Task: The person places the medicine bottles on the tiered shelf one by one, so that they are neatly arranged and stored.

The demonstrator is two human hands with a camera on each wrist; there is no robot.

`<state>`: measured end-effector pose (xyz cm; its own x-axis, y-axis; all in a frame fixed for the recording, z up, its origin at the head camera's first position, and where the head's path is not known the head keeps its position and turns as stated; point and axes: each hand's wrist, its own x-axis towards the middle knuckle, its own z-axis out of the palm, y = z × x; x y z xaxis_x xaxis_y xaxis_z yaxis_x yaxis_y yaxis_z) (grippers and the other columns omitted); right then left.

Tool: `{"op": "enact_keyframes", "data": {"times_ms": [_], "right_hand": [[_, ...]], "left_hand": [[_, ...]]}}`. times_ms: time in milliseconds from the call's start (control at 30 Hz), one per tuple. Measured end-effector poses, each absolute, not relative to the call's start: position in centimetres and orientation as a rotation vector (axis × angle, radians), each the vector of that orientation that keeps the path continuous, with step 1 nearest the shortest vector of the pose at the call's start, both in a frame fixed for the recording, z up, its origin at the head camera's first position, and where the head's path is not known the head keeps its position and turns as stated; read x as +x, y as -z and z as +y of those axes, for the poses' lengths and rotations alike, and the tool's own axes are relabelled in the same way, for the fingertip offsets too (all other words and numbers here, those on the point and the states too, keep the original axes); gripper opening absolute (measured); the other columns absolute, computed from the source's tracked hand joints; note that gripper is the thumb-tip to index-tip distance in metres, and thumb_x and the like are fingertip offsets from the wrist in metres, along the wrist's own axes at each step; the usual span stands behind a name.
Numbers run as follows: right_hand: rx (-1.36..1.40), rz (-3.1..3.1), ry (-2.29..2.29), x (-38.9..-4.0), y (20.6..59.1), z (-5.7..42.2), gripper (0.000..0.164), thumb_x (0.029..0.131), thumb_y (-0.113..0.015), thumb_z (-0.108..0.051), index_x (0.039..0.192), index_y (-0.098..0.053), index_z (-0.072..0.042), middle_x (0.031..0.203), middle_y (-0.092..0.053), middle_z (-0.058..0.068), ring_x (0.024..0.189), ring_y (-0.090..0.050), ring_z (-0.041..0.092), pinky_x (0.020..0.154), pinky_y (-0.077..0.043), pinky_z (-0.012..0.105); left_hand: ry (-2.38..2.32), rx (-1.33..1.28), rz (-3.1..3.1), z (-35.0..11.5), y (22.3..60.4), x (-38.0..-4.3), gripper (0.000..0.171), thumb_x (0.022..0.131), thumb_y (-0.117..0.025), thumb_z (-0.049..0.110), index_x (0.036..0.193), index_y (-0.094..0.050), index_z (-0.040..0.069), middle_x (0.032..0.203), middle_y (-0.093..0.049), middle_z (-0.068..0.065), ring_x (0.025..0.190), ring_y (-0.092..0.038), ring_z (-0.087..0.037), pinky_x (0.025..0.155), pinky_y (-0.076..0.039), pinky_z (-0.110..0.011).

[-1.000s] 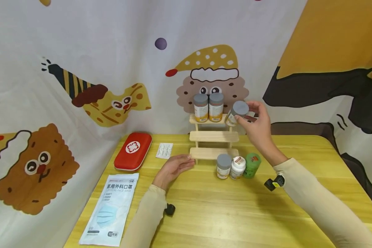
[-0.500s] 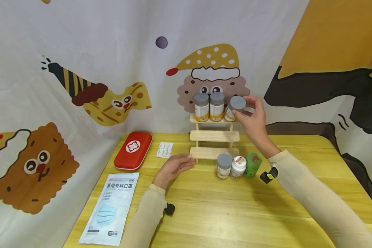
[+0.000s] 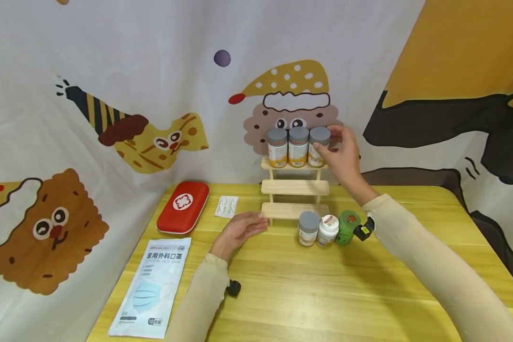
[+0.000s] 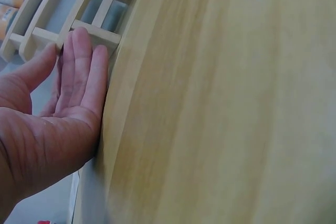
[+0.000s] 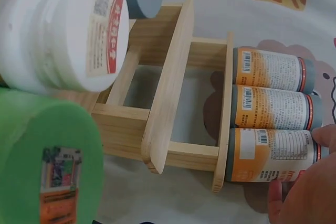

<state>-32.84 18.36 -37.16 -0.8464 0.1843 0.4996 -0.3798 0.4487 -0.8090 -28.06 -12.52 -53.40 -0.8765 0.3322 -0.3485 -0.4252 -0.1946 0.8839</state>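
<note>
A small three-step wooden rack [image 3: 295,187] stands at the back of the table. My right hand [image 3: 344,154] holds the rightmost grey-lidded supplement bottle [image 3: 316,154] upright on the top step, thumb in front and fingers behind its lid side. Two matching bottles, a left one [image 3: 278,149] and a middle one [image 3: 298,149], stand beside it in a row. In the right wrist view, the held bottle [image 5: 270,153] has its base on the step. My left hand [image 4: 63,98] has its fingers extended, the tips touching the left end of the lowest step.
Before the rack stand a grey-lidded bottle [image 3: 308,230], a white bottle [image 3: 327,232] and a green bottle [image 3: 347,229]. Leftward lie a red first-aid case [image 3: 184,209], a small white packet [image 3: 226,207] and a face-mask pack [image 3: 151,287]. A printed cloth [image 3: 188,66] hangs behind.
My right hand has moved left with the tilted bottle and brought it upright on the top step beside the other two. My left hand has stayed at the rack.
</note>
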Motion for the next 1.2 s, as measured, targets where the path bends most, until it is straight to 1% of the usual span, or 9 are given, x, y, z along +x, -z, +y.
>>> {"op": "enact_keyframes", "data": {"times_ms": [300,500,600,667,733,833,900,1100,1200], "right_hand": [[0.139,-2.168,-1.352,-33.4,37.3,18.5,0.054,0.096,-0.078,-0.019,0.14,-0.053,0.001,0.134,-0.056,0.02,0.113,-0.058,0.031,0.076,-0.044,0.012],[0.138,-2.169,-1.373,-33.2,37.3,18.7,0.057,0.096,-0.079,-0.02,0.141,-0.05,0.0,0.134,-0.056,0.019,0.116,-0.058,0.031,0.08,-0.047,0.014],[0.132,-2.171,-1.393,-32.9,37.4,18.8,0.059,0.096,-0.079,-0.02,0.141,-0.049,0.001,0.135,-0.056,0.019,0.117,-0.059,0.03,0.087,-0.053,0.021],[0.121,-2.168,-1.403,-32.5,37.5,18.9,0.06,0.095,-0.079,-0.022,0.141,-0.048,0.001,0.136,-0.056,0.019,0.119,-0.059,0.029,0.093,-0.057,0.029],[0.112,-2.168,-1.403,-32.0,37.6,19.0,0.06,0.096,-0.079,-0.023,0.141,-0.048,0.001,0.136,-0.056,0.018,0.12,-0.059,0.029,0.097,-0.057,0.037],[0.122,-2.159,-1.409,-31.2,37.8,19.1,0.059,0.096,-0.079,-0.022,0.14,-0.048,0.001,0.136,-0.055,0.017,0.122,-0.059,0.031,0.099,-0.056,0.044],[0.132,-2.165,-1.407,-30.6,38.2,19.3,0.057,0.096,-0.079,-0.02,0.14,-0.049,0.001,0.136,-0.055,0.017,0.122,-0.059,0.032,0.099,-0.055,0.042],[0.121,-2.213,-1.386,-28.0,39.4,19.9,0.056,0.097,-0.077,-0.019,0.142,-0.05,0.0,0.138,-0.058,0.018,0.124,-0.06,0.031,0.094,-0.049,0.02],[0.126,-2.25,-1.379,-26.6,40.1,20.4,0.057,0.098,-0.078,-0.023,0.143,-0.05,-0.002,0.138,-0.06,0.016,0.125,-0.059,0.029,0.092,-0.047,0.015]], "left_hand": [[-2.107,-0.112,1.591,-12.4,53.6,-28.2,0.031,0.107,-0.062,0.009,0.134,-0.06,-0.007,0.107,-0.079,-0.008,0.101,-0.077,-0.016,0.108,-0.062,-0.039],[-2.114,-0.109,1.583,-12.3,53.6,-28.3,0.026,0.106,-0.063,0.009,0.129,-0.063,-0.005,0.107,-0.079,-0.008,0.101,-0.078,-0.017,0.11,-0.061,-0.04],[-2.119,-0.113,1.576,-12.2,53.5,-28.3,0.021,0.106,-0.063,0.008,0.124,-0.064,-0.003,0.105,-0.079,-0.007,0.1,-0.078,-0.016,0.11,-0.061,-0.041],[-2.119,-0.113,1.578,-12.2,53.4,-28.2,0.019,0.106,-0.063,0.008,0.122,-0.065,-0.002,0.104,-0.079,-0.007,0.099,-0.078,-0.016,0.11,-0.061,-0.04],[-2.119,-0.113,1.581,-12.2,53.4,-28.2,0.019,0.107,-0.062,0.008,0.123,-0.064,-0.002,0.104,-0.079,-0.007,0.099,-0.078,-0.016,0.11,-0.06,-0.041],[-2.119,-0.12,1.588,-12.3,53.3,-28.2,0.02,0.107,-0.062,0.008,0.124,-0.064,-0.002,0.104,-0.079,-0.006,0.099,-0.078,-0.016,0.11,-0.06,-0.042],[-2.124,-0.127,1.589,-12.3,53.3,-28.2,0.02,0.107,-0.062,0.008,0.125,-0.063,-0.002,0.103,-0.079,-0.006,0.098,-0.078,-0.016,0.11,-0.06,-0.042],[-2.121,-0.11,1.597,-12.4,53.3,-28.1,0.021,0.107,-0.062,0.008,0.125,-0.063,-0.003,0.105,-0.078,-0.007,0.1,-0.077,-0.016,0.11,-0.06,-0.041],[-2.117,-0.1,1.599,-12.5,53.4,-27.9,0.024,0.107,-0.063,0.008,0.127,-0.063,-0.005,0.107,-0.078,-0.009,0.101,-0.077,-0.017,0.11,-0.061,-0.04]]}}
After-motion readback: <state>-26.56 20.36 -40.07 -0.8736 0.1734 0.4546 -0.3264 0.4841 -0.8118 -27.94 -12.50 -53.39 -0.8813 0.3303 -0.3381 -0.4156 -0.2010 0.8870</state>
